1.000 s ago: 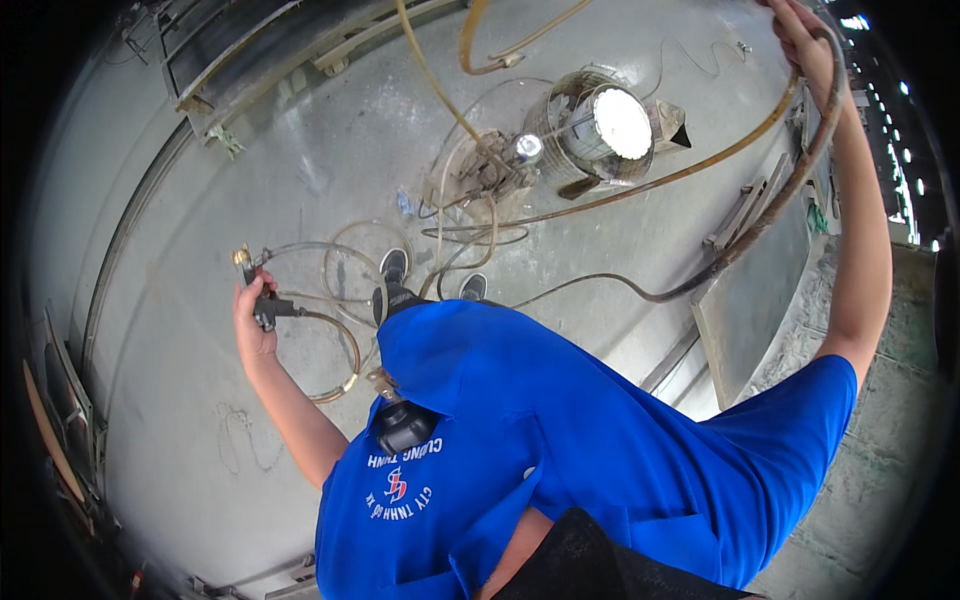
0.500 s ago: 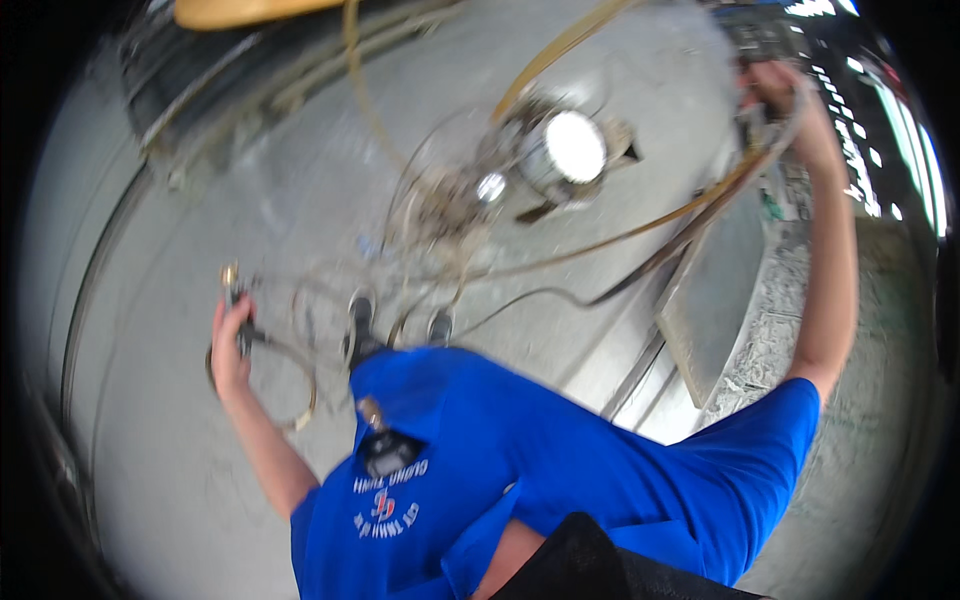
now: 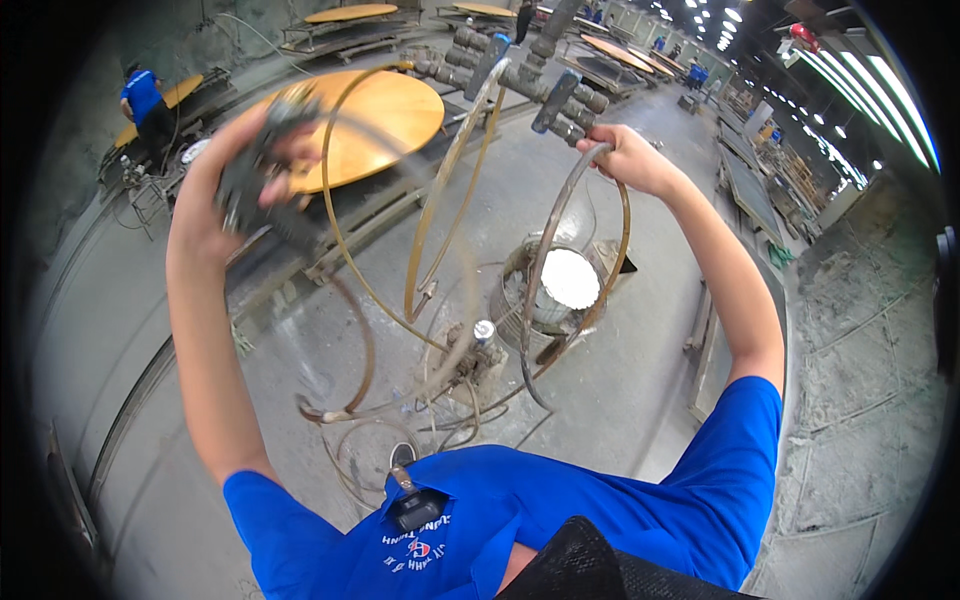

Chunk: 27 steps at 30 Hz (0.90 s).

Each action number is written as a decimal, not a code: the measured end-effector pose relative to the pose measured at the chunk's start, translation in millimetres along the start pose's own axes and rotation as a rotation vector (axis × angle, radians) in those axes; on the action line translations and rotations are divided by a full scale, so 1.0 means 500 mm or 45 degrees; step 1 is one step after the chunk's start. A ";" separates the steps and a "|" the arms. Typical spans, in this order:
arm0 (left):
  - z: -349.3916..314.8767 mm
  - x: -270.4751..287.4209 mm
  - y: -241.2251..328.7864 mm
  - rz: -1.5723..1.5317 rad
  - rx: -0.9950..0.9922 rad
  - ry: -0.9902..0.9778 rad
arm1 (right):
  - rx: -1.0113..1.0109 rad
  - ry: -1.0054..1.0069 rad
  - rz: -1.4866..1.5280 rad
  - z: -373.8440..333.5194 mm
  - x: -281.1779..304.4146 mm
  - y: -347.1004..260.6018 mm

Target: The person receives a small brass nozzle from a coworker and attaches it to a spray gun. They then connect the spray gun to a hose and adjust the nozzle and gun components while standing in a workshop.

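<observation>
My left hand (image 3: 215, 225), raised on the left and blurred, is closed around a dark metal spray gun (image 3: 262, 185) with a hose trailing from it. Motion smears the gun's details. My right hand (image 3: 625, 160) reaches up and pinches a grey hose (image 3: 545, 250) at its upper end, right by a pipe manifold (image 3: 530, 80) with blue-handled valves. A brown hose (image 3: 625, 240) also hangs down below that hand. Several amber hoses (image 3: 430, 230) drop from the manifold between my hands.
A bucket with white contents (image 3: 570, 280) stands on the floor ahead, near a small pump (image 3: 470, 365) amid tangled hoses. Beyond my left hand, a round orange-yellow tabletop (image 3: 390, 120) rests on a rack. Another person (image 3: 147, 105) works far left. Slabs (image 3: 745, 190) line the right.
The left hand has risen from low on the left, bringing the spray gun up. My right hand has shifted left, to the manifold. The view has tilted up, bringing more of the workshop in.
</observation>
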<state>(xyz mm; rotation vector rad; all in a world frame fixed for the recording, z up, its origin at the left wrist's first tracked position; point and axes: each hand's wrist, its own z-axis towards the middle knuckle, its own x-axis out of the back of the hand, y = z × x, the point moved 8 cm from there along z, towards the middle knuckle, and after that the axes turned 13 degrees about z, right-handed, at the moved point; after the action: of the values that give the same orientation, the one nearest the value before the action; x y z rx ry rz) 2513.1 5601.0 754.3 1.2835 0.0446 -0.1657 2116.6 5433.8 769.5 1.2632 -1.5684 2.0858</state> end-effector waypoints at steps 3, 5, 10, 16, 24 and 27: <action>0.142 -0.076 0.099 0.208 -0.042 -0.013 | 0.014 0.023 -0.031 -0.009 0.007 0.006; 0.219 -0.121 0.119 0.308 -0.006 -0.048 | 0.040 0.054 -0.064 -0.018 0.013 0.013; 0.331 -0.128 0.050 0.286 0.167 -0.024 | 0.134 0.112 -0.228 -0.039 0.034 0.030; 0.397 -0.219 0.027 -0.046 0.047 -0.627 | 0.076 0.103 -0.094 -0.041 0.052 0.000; 0.342 -0.203 0.023 0.076 -0.047 -0.414 | 0.544 0.334 -0.446 -0.027 0.092 0.067; 0.267 -0.163 -0.028 0.181 -0.038 -0.340 | 0.699 0.410 -0.505 -0.004 0.146 0.115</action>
<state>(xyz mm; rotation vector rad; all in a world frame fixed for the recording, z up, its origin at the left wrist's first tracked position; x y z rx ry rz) 2422.6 5477.4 789.2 1.2209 -0.2711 -0.2116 2035.3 5391.6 785.9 1.1800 -0.5682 2.3604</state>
